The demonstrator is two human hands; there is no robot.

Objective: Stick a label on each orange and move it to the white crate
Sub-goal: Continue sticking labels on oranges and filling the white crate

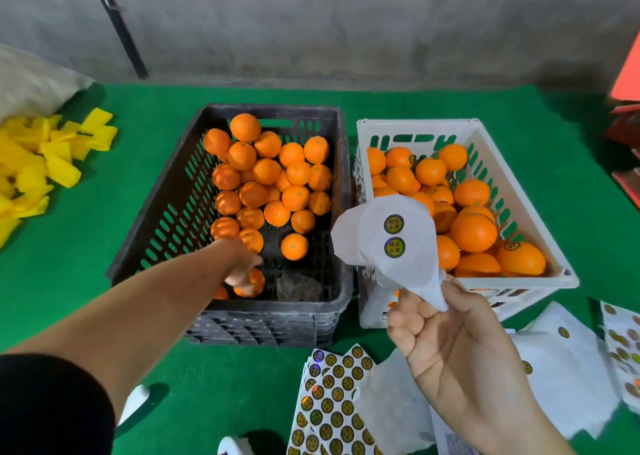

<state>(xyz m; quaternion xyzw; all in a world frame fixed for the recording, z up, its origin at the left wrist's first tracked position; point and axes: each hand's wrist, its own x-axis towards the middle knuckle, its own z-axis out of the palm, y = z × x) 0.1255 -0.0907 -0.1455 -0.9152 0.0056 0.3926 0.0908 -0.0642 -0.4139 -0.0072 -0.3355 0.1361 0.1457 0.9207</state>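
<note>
My left hand (pixel 243 268) reaches down into the black crate (pixel 162 212) and curls round an orange (pixel 254 283) near its front wall. Several unlabelled oranges fill the back of that crate. My right hand (pixel 446 344) is raised in front of the white crate (pixel 519 191) and pinches a crumpled white backing sheet (pixel 384 233) that carries two round yellow-green labels. The white crate holds several oranges, some with a label showing.
Full label sheets (pixel 332 406) and used white backing sheets (pixel 561 361) lie on the green mat near me. Yellow foam sleeves (pixel 45 164) are heaped at the left by a grey sack. Red boxes stand at the right edge. A grey wall runs behind.
</note>
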